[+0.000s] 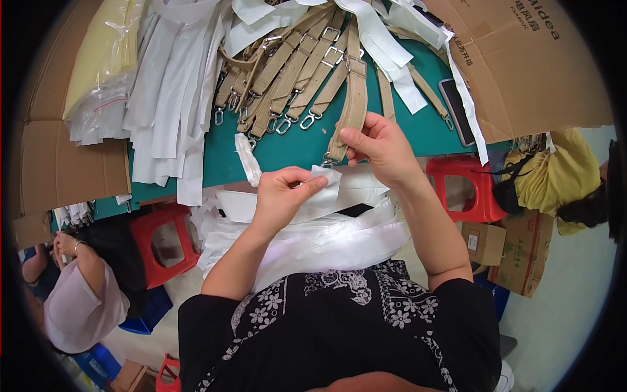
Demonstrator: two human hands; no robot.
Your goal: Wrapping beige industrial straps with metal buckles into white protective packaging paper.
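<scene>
The left hand [282,193] pinches a white fabric strip [326,178] between thumb and fingers, its end poking out just past the fingertips. The right hand [382,149] grasps the lower end of a tan webbing strap [354,98], whose metal clip [326,159] hangs just below its fingertips. Beyond the fingers, more tan straps [287,72] lie on the green table [294,147]

Short-sleeved black top with a white floral and paisley print, bare forearms, no rings or watch.
</scene>
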